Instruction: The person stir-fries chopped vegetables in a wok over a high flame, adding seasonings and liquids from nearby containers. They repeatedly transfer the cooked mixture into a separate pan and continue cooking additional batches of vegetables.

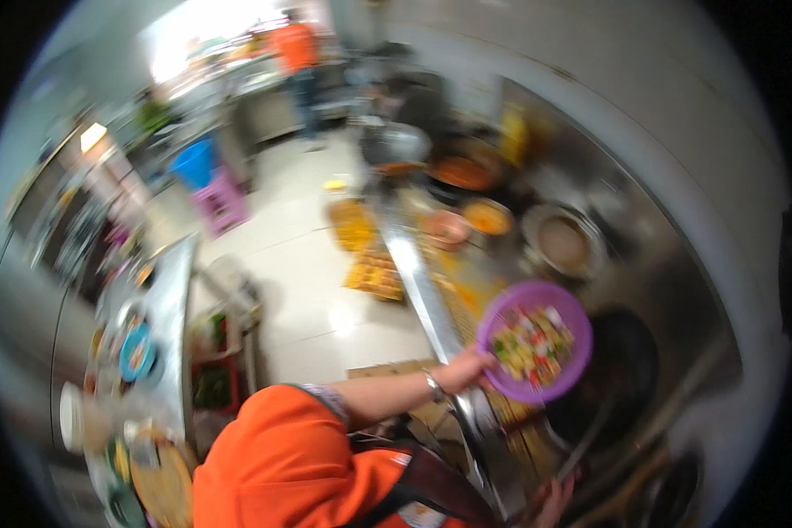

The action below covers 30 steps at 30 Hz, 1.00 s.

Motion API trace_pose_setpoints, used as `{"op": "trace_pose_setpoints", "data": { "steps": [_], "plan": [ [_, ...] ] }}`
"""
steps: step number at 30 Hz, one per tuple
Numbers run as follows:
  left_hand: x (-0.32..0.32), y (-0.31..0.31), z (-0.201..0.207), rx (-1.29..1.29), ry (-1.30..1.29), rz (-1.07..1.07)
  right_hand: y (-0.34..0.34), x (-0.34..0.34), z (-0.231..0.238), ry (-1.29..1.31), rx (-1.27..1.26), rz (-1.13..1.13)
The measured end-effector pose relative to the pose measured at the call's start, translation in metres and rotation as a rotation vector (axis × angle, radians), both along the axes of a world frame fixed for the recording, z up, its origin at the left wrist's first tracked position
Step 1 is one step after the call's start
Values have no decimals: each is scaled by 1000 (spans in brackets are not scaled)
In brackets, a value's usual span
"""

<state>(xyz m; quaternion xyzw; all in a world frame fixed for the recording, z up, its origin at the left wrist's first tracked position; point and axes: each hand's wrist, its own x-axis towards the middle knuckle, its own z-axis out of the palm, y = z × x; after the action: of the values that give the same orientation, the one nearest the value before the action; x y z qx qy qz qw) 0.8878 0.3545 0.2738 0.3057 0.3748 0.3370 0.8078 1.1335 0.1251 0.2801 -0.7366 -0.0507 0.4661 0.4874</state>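
Observation:
A purple plastic basin point(581, 370) of chopped vegetables point(533, 347) is held by its left rim in my left hand point(466, 370), which is closed on it. Red, white and green pieces show in the basin. It overlaps the left side of a dark wok point(625, 361) on the stove. At the lower edge, my right hand point(554, 503) is closed around a long metal handle point(587, 444) that slants up toward the wok. Blur hides the far end of this wok tool, so its exact kind does not show.
Beyond the basin stand a metal pot point(565, 242), small bowls of orange point(487, 216) and pinkish food point(446, 229), and a pan of red liquid point(460, 172). Oil jugs point(352, 224) stand on the floor. A steel table point(172, 308) lines the left; another person point(296, 53) stands far back.

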Motion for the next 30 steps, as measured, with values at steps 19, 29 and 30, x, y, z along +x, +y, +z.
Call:
{"op": "trace_pose_setpoints", "data": {
  "steps": [19,29,30],
  "plan": [
    [-450,-183,-41,47,-77,477,157,-459,0,359,-8,1445],
    [-744,-269,-44,165,892,971,166,-676,-23,557,-166,1417],
    [-769,-282,-64,116,1151,1219,172,-690,-26,492,-173,1431]
  ]
}}
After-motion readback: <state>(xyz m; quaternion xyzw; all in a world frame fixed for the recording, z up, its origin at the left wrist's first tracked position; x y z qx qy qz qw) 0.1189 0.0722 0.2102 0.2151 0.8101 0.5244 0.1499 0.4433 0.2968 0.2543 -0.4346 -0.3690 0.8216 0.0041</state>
